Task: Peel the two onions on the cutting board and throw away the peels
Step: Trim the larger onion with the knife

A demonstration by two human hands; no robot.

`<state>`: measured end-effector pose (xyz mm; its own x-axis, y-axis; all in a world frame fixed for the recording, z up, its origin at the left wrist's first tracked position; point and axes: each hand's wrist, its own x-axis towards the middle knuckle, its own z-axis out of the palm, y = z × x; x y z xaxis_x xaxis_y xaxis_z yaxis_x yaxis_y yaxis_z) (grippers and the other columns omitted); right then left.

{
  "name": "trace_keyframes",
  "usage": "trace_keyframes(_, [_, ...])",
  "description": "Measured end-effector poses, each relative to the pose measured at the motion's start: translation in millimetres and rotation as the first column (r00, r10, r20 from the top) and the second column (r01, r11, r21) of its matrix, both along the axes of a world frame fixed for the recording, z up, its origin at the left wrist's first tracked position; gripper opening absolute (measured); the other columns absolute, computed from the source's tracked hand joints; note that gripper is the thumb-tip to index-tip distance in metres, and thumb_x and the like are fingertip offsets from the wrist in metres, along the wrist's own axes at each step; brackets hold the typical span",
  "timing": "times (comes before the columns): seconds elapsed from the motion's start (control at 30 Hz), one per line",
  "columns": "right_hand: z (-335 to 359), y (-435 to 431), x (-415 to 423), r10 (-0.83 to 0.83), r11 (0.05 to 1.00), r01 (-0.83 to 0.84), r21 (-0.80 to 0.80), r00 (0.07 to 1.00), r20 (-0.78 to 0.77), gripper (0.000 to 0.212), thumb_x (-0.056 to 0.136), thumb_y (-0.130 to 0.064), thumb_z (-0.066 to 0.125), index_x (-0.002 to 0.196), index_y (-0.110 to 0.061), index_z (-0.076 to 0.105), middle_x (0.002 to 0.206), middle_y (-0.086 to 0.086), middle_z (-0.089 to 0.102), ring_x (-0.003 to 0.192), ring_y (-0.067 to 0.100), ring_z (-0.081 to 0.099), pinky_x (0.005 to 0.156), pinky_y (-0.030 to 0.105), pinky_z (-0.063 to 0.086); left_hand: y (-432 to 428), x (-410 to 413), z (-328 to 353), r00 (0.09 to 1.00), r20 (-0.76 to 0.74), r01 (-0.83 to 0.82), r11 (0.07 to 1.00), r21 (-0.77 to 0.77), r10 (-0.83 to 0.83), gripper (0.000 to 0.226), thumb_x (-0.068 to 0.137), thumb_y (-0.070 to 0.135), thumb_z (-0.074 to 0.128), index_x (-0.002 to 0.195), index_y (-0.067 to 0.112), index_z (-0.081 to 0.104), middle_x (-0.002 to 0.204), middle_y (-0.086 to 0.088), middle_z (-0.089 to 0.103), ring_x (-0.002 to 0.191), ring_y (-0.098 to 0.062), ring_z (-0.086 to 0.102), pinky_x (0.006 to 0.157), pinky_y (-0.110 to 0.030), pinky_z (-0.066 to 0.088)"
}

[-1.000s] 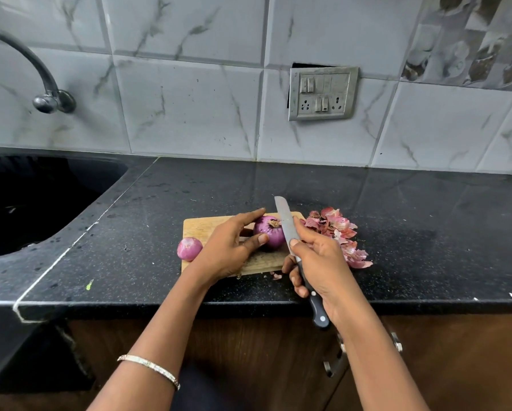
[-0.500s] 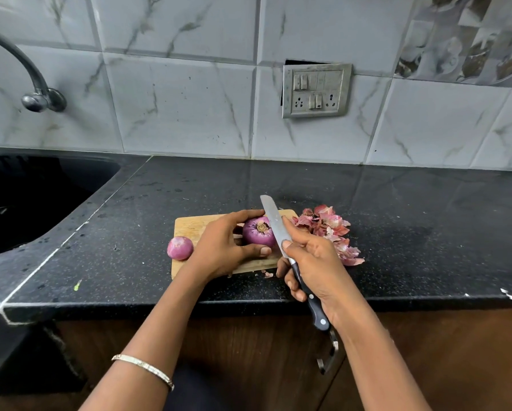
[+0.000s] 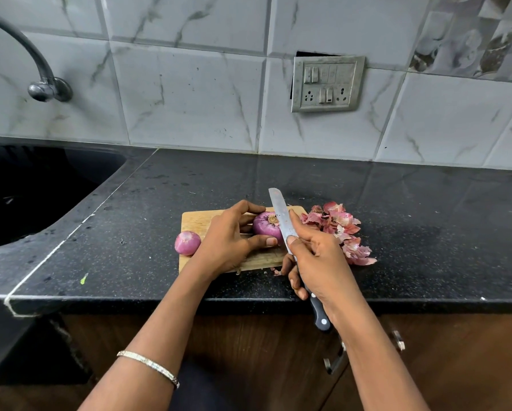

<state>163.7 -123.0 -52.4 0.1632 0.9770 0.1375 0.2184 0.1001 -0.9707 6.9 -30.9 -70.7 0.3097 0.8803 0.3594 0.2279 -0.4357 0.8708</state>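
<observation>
Large onion (image 3: pixel 266 226) on board (image 3: pixel 195 221), small onion (image 3: pixel 187 242) at its edge, peels (image 3: pixel 340 225) beside.

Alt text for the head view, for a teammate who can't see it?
A person's left hand grips a red onion on a wooden cutting board while the right hand holds a knife against its right side. A smaller onion sits at the board's left edge; a pile of peels lies on the black countertop to the right.

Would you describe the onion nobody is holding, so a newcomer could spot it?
On the black counter right of the sink lies a wooden cutting board. The small onion sits at its left edge, untouched; the left hand grips the larger onion beside the knife.
</observation>
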Motion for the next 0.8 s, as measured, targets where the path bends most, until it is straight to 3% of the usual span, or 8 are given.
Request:
trace_keyframes(0.2, [5, 4, 1, -0.02, 1.0, 0.021, -0.01, 0.998, 0.056, 0.05, 0.107, -0.011, 0.043, 0.149, -0.039, 0.046, 0.054, 0.009, 0.059, 0.042, 0.021, 0.047, 0.035, 0.023, 0.035, 1, -1, -1, 1.0, -0.019, 0.001, 1.0, -0.002, -0.001, 0.06, 0.07, 0.017, 0.091, 0.123, 0.016, 0.063, 0.114, -0.003, 0.074, 0.109, -0.013, 0.07, 0.101, -0.04, 0.055])
trace_keyframes(0.43, [8, 23, -7, -0.059, 0.997, 0.06, -0.043, 0.998, 0.015, 0.05, 0.106, -0.007, 0.044, 0.15, -0.03, 0.047, 0.056, 0.013, 0.059, 0.039, 0.019, 0.045, 0.034, 0.021, 0.034, 2, 2, -1, 1.0, -0.003, -0.014, 0.999, -0.043, 0.014, 0.058, 0.071, 0.012, 0.091, 0.122, 0.015, 0.064, 0.104, -0.003, 0.078, 0.099, -0.013, 0.074, 0.098, -0.044, 0.056])
trace_keyframes(0.8, [-3, 12, -32, -0.127, 0.992, 0.126, 0.031, 0.992, 0.021, 0.052, 0.105, -0.009, 0.043, 0.15, -0.033, 0.044, 0.052, 0.005, 0.057, 0.038, 0.017, 0.048, 0.037, 0.025, 0.039, -2, 2, 5, 0.999, 0.037, 0.024, 0.998, -0.06, -0.022, 0.051, 0.072, -0.001, 0.087, 0.116, 0.014, 0.066, 0.101, -0.001, 0.077, 0.089, -0.004, 0.073, 0.086, -0.022, 0.057])
